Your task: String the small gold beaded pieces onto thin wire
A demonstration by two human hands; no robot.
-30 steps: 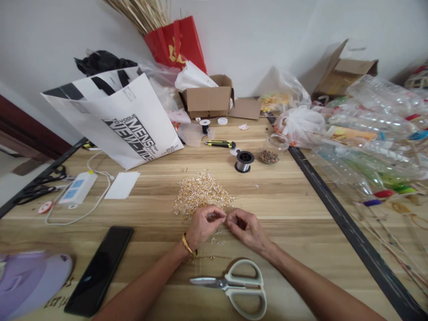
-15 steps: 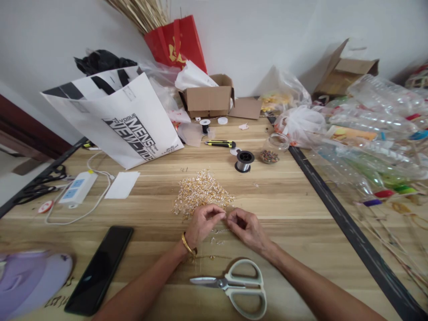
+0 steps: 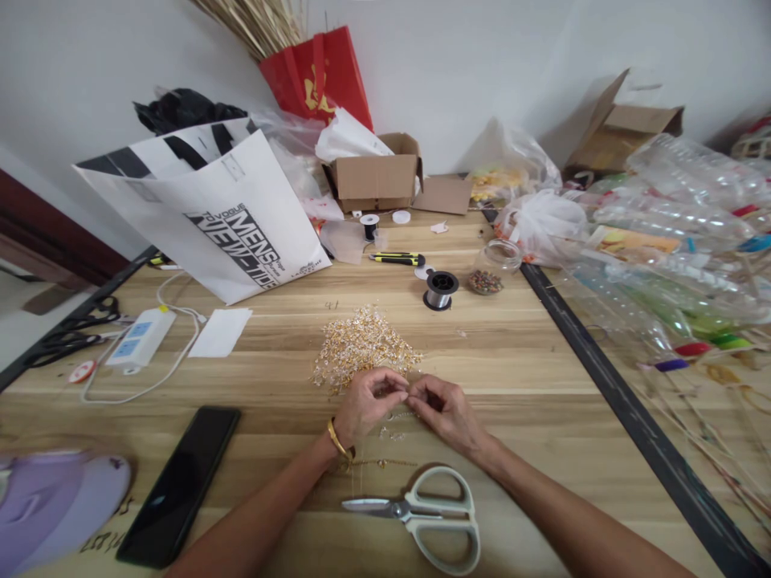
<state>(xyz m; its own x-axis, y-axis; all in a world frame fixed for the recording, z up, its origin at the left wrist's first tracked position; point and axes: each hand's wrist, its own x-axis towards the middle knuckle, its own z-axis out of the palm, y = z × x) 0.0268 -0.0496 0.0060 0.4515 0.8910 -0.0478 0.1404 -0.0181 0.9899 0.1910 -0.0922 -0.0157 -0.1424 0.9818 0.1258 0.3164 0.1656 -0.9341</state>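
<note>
Your left hand is the nearer one to the pile of small gold and clear beads: the pile lies on the tabletop just beyond its knuckles, which overlap the pile's near edge in this view — whether they touch it, you cannot tell from here. Your right hand sits off the pile's near right corner, and the two sets of fingertips meet there. On each hand, thumb and forefinger are pinched together; whatever is between them is too small to make out. A short silver-looking chain lies on the pile's near side, partly below your fingers. Further toward you from the pile, a gold chain runs crosswise, left to right — and nearer still, the scissors lie crosswise too, blades pointing left.
</note>
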